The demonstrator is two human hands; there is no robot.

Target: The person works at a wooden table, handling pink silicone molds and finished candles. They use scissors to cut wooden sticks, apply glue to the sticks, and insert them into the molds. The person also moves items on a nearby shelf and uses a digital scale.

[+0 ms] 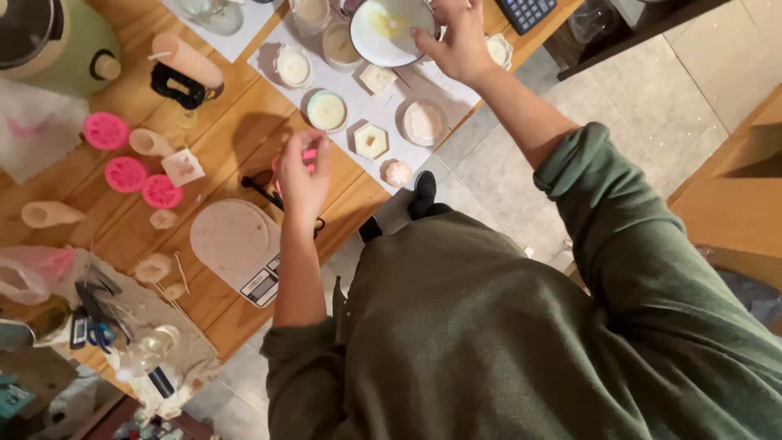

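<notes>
2 hands worked: right hand [460, 41] gripped the white bowl [389, 31] rim, top centre, risking spilt wax; left hand [303, 175] pinched a pink piece [309, 155].

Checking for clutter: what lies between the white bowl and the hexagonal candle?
In the head view, a small square candle lies between the white bowl and the hexagonal candle.

Left hand [303, 175] raised over wooden table [236, 138], fingers pinching small pink piece [309, 155]. Right hand [456, 37] grips rim of white bowl [391, 31] holding pale yellowish liquid. White sheet [456, 110] beneath carries poured candles: round one [327, 110], hexagonal one [371, 140]. Kitchen scale [238, 248] just below left hand. Three pink round moulds [126, 173] further left. Green sleeves pushed up.
</notes>
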